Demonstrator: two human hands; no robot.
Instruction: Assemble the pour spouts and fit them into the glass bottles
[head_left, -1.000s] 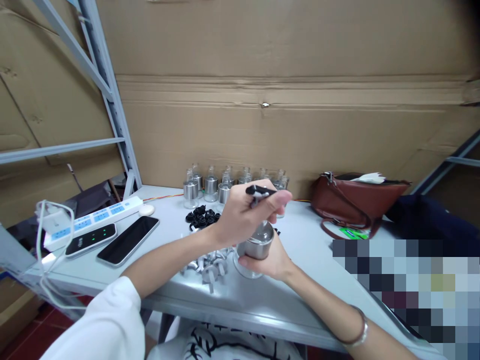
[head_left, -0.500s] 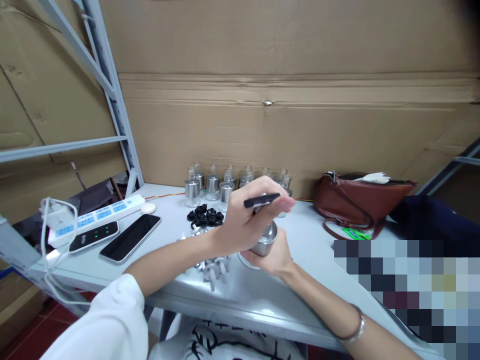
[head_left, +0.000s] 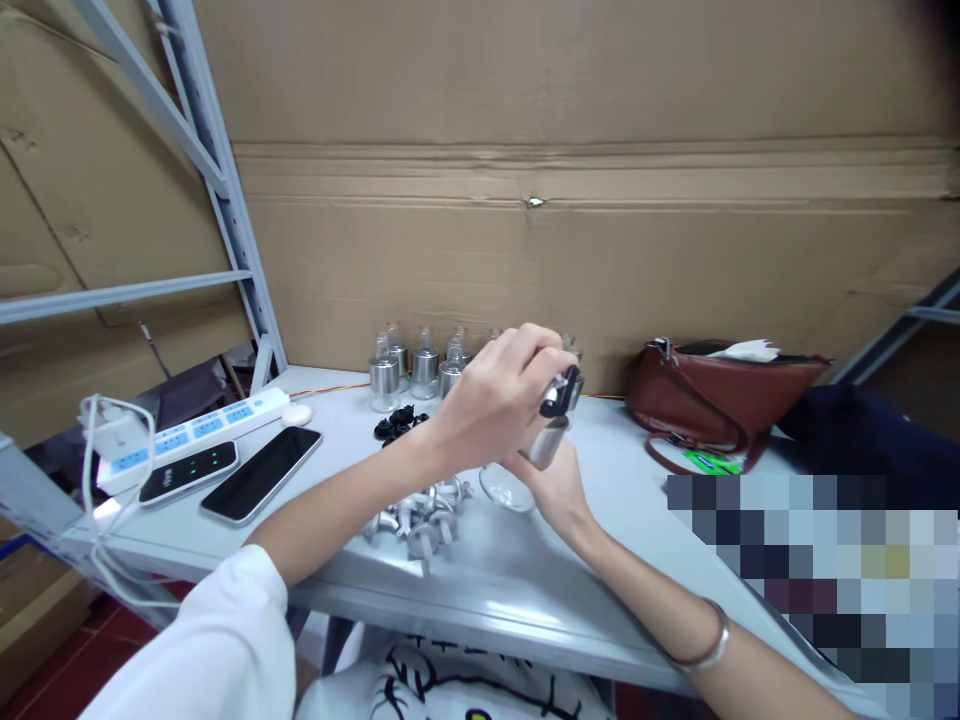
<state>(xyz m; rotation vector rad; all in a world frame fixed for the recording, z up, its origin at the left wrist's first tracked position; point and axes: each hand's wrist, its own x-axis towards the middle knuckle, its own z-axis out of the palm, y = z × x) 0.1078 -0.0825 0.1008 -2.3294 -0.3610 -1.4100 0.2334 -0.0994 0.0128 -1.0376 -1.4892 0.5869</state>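
My left hand [head_left: 499,400] is closed on a small black-and-silver fitting [head_left: 559,394], held at the upper end of a clear glass bottle with a silver metal band [head_left: 546,445]. My right hand [head_left: 561,492] grips that bottle, tilted over the pale grey tabletop [head_left: 637,490], apparently to steady it. My fingers hide whether fitting and bottle touch. Loose silver metal parts [head_left: 424,525] and round black caps [head_left: 394,428] lie near, heaped apart, probably for easy reach. Similar banded glass bottles [head_left: 385,378] stand upright by the brown cardboard wall [head_left: 390,250], seemingly to leave working room.
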